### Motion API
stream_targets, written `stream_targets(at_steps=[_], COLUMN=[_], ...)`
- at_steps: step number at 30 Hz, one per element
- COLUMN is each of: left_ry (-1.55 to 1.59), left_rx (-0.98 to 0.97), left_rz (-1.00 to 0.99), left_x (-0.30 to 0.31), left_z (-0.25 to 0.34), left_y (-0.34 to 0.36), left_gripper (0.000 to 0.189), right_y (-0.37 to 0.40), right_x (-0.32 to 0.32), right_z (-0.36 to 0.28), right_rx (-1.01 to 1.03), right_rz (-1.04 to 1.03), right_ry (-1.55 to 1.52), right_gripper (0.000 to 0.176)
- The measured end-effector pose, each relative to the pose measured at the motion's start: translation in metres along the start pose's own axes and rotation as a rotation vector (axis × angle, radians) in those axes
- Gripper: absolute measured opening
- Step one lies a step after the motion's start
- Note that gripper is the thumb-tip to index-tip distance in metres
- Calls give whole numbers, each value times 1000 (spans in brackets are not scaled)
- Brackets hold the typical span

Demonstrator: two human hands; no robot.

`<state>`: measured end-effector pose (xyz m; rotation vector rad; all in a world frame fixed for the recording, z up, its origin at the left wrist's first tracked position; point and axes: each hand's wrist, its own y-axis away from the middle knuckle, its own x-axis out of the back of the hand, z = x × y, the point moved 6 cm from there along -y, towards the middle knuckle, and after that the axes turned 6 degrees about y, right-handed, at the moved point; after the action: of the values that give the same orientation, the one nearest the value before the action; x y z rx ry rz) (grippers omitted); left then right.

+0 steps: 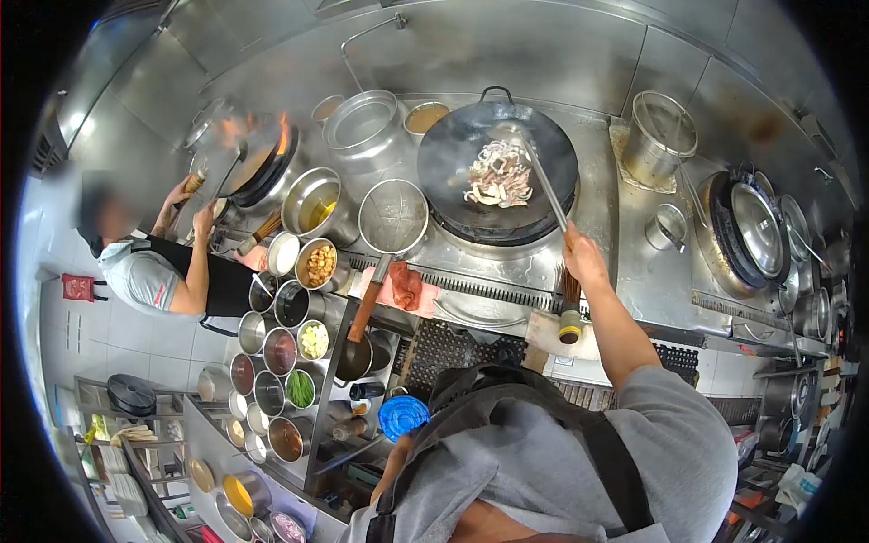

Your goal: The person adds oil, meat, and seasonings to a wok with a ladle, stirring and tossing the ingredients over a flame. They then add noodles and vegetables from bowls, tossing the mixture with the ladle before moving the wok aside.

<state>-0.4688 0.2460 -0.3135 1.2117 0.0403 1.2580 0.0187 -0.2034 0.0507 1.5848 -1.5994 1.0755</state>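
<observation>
My right hand [586, 257] is wrapped round the handle of a long metal ladle [545, 178]. The ladle reaches up into a large black wok [453, 136], where its head meets pale sliced food [501, 174]. Low in the view, a blue bowl [404, 417] is at the end of my left arm; my left hand [405, 443] is mostly hidden below it, so its fingers do not show. A round mesh strainer [393, 217] with a wooden handle lies left of the wok, beside red meat [407, 288] on a pink cloth.
A co-worker [149, 262] stands at the left by a flaming wok [258, 167]. Metal containers of ingredients, including green strips [300, 388], stand left of me. A brush [569, 312] is before the stove. At right are a tall pot [659, 145] and another wok [724, 235].
</observation>
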Motion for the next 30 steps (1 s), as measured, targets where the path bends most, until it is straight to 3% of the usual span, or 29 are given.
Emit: stream_targets(at_steps=[3,5,7,9,10,13,14,17,19,23,25,27,30], left_ry=[37,115,157,259,113,19,-159,-157,-201,-291,-483,-517,-390], left_rx=[-128,34,117,224,74,-51,-258,-422,-401,-741,-801,-844,-885], left_rz=[122,63,33,-9,70,14,40,80,-4,-168,-292,-318,-197], left_x=[9,28,53,56,52,52,57,55,48,-22,-24,-75,-155], left_z=[35,61,110,119,115,159,194,271,335,417,461,447,419], left_y=[-41,-42,-37,-47,-65,-85,-79,-82,-74,-84,-58,-88,-130], left_gripper=[42,41,41,40,39,33,30,25,26,33,30,39,44], right_y=[-15,-14,-6,10,20,47,57,88,108,127,134,140,142], right_x=[-9,-11,-8,15,31,57,65,100,106,98,84,72,52], right_z=[-9,-4,4,22,30,64,70,74,80,82,85,86,82], right_rx=[15,69,333,363,347,323,324,217,185,148,135,112,24], right_rz=[-53,-73,-36,-50,-108,-136,-107,-53,-64,-69,-76,-95,-117], right_ry=[-12,-25,-69,-25,75,196,209,186,237,344,362,313,289], right_gripper=[46,47,51,54,54,53,52,50,49,46,45,42,40])
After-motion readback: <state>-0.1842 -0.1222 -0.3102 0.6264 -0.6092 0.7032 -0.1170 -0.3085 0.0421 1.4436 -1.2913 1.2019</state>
